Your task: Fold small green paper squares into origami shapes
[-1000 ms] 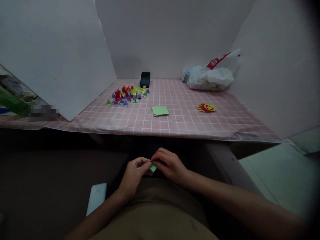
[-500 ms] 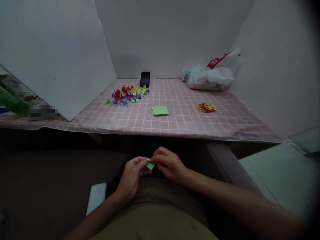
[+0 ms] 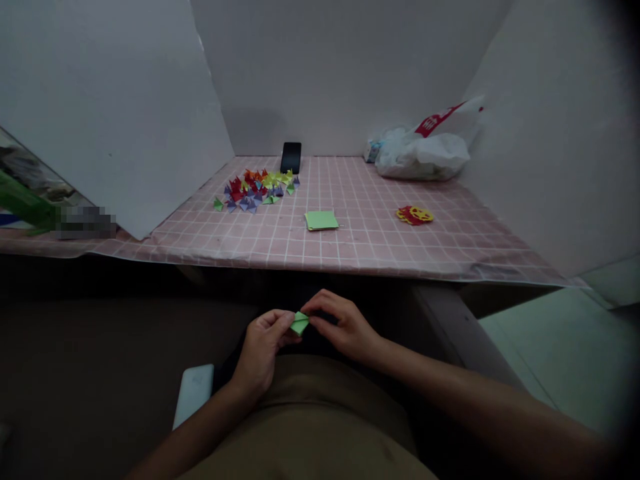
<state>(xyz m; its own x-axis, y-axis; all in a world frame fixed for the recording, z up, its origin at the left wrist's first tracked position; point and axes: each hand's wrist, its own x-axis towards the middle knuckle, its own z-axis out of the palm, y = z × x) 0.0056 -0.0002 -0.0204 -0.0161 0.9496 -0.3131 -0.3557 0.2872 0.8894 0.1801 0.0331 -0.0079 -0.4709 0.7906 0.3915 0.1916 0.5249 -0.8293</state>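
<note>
A small folded green paper piece [image 3: 299,323] is pinched between the left hand [image 3: 263,350] and right hand [image 3: 339,327], fingertips closed on opposite edges, apparently for creasing, below the table's [image 3: 350,257] near edge.

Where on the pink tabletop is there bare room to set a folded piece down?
Bare cloth lies between the green paper stack and the red and yellow cutouts, and along the near edge. It is crowded at the back left, around the folded paper pile and phone, and by the plastic bag.
</note>
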